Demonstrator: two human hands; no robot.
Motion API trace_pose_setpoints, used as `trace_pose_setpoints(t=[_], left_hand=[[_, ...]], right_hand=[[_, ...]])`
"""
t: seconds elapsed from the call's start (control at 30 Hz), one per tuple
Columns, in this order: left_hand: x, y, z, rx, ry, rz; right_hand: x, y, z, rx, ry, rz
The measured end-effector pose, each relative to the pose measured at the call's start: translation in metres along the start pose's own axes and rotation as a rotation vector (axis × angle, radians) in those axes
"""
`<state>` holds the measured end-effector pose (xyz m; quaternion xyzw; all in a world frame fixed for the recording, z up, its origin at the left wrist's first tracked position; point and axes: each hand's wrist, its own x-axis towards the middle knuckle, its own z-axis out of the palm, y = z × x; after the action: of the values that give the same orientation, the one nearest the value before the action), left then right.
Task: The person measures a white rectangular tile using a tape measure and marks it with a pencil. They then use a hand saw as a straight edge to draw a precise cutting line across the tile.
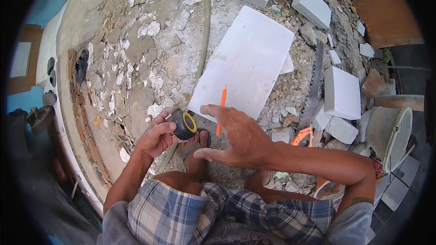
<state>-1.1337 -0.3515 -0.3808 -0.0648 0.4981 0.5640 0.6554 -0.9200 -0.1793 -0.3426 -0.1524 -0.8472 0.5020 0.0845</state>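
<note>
My left hand (156, 135) grips a black tape measure (184, 125) with a yellow ring on its side. No drawn-out tape shows. To its right is my right hand (238, 138), thumb spread away from the other fingers. An orange pencil (223, 96) is held between those fingers, its tip pointing up and away. Both hands are above the near end of a large white block (254, 41), which lies tilted across the rubble. Thin orange lines are drawn on the block's upper face, beyond the pencil tip.
A handsaw's toothed blade (314, 84) and orange handle (302, 137) lie to the right. White block pieces (343, 93) lie around it. A pale bucket (388, 134) rests on its side at far right. A hose (205, 31) crosses the rubble. Sandals (81, 66) lie at left.
</note>
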Motion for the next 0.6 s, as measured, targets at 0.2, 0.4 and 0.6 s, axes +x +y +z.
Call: trace_pose_setpoints(t=[0.2,0.4,0.6], left_hand=[[0.016,-0.001,0.026,-0.171,-0.264,-0.093],[0.025,-0.005,-0.009,0.175,-0.125,0.095],[0.031,-0.03,-0.028,0.197,0.18,0.085]], right_hand=[[0.022,0.02,0.04,0.094,0.123,0.021],[0.03,0.057,-0.044,-0.345,-0.264,-0.165],[0.069,0.124,-0.17,-0.885,-0.189,0.076]])
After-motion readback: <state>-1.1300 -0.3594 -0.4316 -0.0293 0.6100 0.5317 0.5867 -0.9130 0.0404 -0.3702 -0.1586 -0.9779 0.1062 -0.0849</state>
